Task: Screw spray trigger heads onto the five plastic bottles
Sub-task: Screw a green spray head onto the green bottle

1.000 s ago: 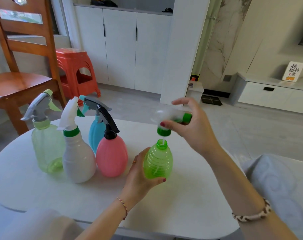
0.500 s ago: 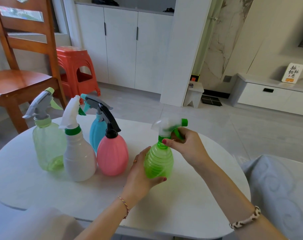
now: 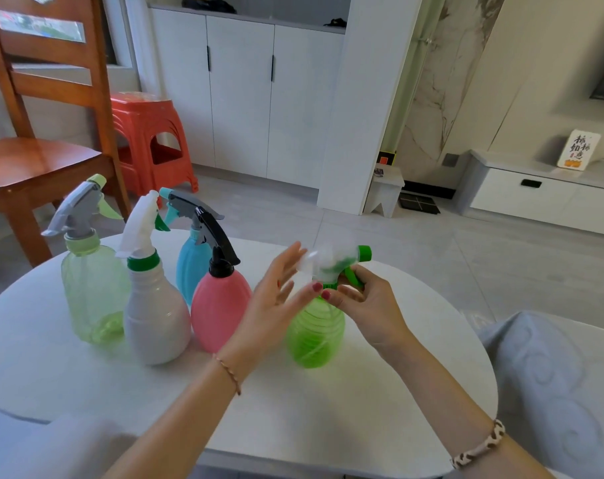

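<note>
head view: the left hand (image 3: 276,305) has let go of the bright green bottle (image 3: 315,335) since half a second ago and now hovers beside its neck, fingers spread. the right hand (image 3: 366,305) pinches the collar of the white-and-green trigger head (image 3: 331,262) seated on that bottle. left of this bottle stand the pink bottle (image 3: 219,314), blue bottle (image 3: 190,267), white bottle (image 3: 155,321) and pale green bottle (image 3: 93,295), all capped; no liquid is discernible in any.

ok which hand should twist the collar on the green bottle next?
Right hand: its fingers already pinch the collar under the trigger head. Left hand is open beside the green bottle, gripping nothing.
</note>
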